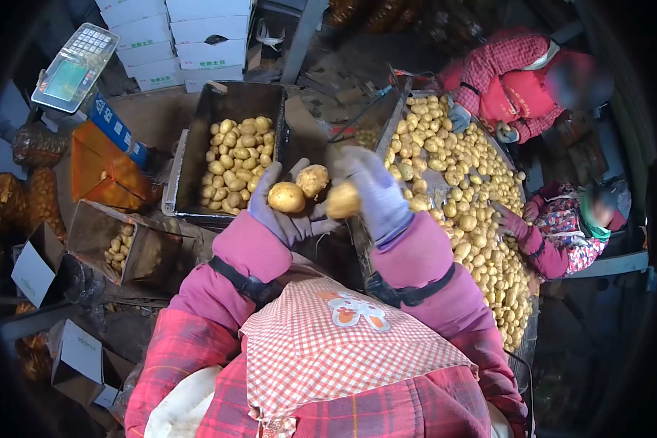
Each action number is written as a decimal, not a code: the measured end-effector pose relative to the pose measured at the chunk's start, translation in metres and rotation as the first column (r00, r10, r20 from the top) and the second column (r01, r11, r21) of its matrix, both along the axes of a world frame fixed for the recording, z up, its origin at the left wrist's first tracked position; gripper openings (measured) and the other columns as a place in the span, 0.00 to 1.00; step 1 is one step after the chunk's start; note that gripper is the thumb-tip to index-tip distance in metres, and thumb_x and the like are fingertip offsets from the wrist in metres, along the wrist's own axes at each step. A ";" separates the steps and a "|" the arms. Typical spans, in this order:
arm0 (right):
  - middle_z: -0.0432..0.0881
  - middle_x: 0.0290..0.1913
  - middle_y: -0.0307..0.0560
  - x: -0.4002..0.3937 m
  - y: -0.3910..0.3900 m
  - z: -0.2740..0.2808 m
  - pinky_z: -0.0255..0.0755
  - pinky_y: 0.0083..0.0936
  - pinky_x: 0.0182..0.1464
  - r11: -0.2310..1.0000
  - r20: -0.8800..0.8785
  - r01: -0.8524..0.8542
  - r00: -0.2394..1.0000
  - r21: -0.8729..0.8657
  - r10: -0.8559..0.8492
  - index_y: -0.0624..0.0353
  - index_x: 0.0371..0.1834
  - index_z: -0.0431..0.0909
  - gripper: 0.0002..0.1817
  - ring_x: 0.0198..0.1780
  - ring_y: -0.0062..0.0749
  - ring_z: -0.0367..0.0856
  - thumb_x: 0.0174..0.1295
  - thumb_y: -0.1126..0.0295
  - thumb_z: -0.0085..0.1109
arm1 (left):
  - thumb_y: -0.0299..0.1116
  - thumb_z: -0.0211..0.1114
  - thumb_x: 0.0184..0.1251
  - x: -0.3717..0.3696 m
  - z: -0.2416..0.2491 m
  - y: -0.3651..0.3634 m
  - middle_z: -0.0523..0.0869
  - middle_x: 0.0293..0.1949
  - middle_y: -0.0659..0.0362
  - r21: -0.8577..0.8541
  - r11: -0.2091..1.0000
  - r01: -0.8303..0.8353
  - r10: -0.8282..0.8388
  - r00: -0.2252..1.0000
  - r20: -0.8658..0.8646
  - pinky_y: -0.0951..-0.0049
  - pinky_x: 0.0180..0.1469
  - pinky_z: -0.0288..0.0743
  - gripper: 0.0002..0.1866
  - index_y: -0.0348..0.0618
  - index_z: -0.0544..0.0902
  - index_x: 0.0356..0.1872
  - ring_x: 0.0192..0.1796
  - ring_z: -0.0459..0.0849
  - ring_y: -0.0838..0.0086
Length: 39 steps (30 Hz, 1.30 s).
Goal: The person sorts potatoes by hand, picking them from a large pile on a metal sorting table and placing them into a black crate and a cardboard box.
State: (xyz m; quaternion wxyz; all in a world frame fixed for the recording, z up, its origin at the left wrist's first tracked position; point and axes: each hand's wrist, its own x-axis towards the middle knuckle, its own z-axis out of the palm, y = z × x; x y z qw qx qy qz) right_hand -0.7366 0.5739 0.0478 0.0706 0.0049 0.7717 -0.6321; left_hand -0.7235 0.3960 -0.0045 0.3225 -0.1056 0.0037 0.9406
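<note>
Gloved in grey-purple, my left hand (288, 208) is cupped palm up with two potatoes resting in it, one smooth and yellow (286, 197), the other rougher and browner (312, 180). To its right, my right hand (374, 191) is slightly blurred, its fingers around another potato (343, 201). Behind my left hand stands a dark bin (187, 171) with many small potatoes (239, 157) inside. A sloping table edge (396, 117) lies beyond my right hand, bordering a wide spread of potatoes (463, 212).
Two people (515, 84) (573, 226) reach gloved hands over the potatoes at the right. A scale display (73, 69), an orange crate (106, 168) and a box of potatoes (95, 219) are at the left. White cartons (212, 55) stand stacked at the back.
</note>
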 end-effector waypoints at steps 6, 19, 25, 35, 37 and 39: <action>0.76 0.56 0.49 0.021 -0.019 0.019 0.74 0.25 0.51 0.976 0.083 -0.189 0.977 -0.105 0.198 0.61 0.65 0.66 0.25 0.53 0.30 0.78 0.71 0.57 0.48 | 0.58 0.49 0.69 0.013 -0.013 -0.031 0.73 0.63 0.49 0.059 0.995 -0.082 0.083 0.997 -0.002 0.26 0.55 0.66 0.28 0.56 0.70 0.65 0.62 0.73 0.42; 0.79 0.49 0.49 0.072 0.113 -0.057 0.75 0.26 0.41 0.905 0.431 0.156 0.902 -0.395 0.033 0.63 0.61 0.66 0.21 0.43 0.31 0.80 0.72 0.60 0.47 | 0.56 0.56 0.56 0.128 -0.086 -0.229 0.80 0.54 0.51 -0.440 0.642 -0.628 0.757 0.611 0.234 0.37 0.59 0.66 0.31 0.46 0.77 0.56 0.58 0.78 0.55; 0.80 0.46 0.50 0.078 0.098 -0.052 0.75 0.25 0.38 0.934 0.431 0.216 0.899 -0.286 -0.076 0.63 0.61 0.66 0.23 0.40 0.32 0.80 0.71 0.57 0.50 | 0.58 0.52 0.63 0.134 -0.079 -0.319 0.73 0.63 0.52 -0.712 0.298 -0.635 0.932 0.356 0.072 0.36 0.60 0.67 0.29 0.50 0.75 0.57 0.65 0.70 0.47; 0.77 0.47 0.51 0.084 0.099 -0.052 0.71 0.26 0.37 0.922 0.465 0.260 0.879 -0.288 -0.102 0.61 0.60 0.66 0.24 0.38 0.32 0.76 0.70 0.55 0.52 | 0.58 0.55 0.60 0.119 -0.057 -0.303 0.76 0.60 0.54 -0.588 0.287 -0.757 0.953 0.287 0.096 0.37 0.60 0.67 0.29 0.50 0.77 0.55 0.63 0.72 0.52; 0.77 0.47 0.51 0.086 0.104 -0.057 0.71 0.26 0.37 0.915 0.467 0.257 0.880 -0.310 -0.089 0.61 0.60 0.66 0.24 0.38 0.32 0.76 0.70 0.55 0.51 | 0.59 0.54 0.60 0.121 -0.079 -0.282 0.77 0.59 0.55 -0.502 0.374 -0.780 0.915 0.399 0.062 0.39 0.57 0.70 0.29 0.50 0.78 0.54 0.59 0.76 0.54; 0.77 0.46 0.51 0.086 0.106 -0.057 0.71 0.26 0.36 0.916 0.491 0.265 0.866 -0.301 -0.089 0.60 0.60 0.65 0.24 0.38 0.31 0.76 0.71 0.54 0.50 | 0.60 0.52 0.61 0.125 -0.091 -0.257 0.77 0.59 0.55 -0.550 0.484 -0.681 0.870 0.444 0.216 0.39 0.55 0.70 0.30 0.50 0.77 0.55 0.57 0.76 0.54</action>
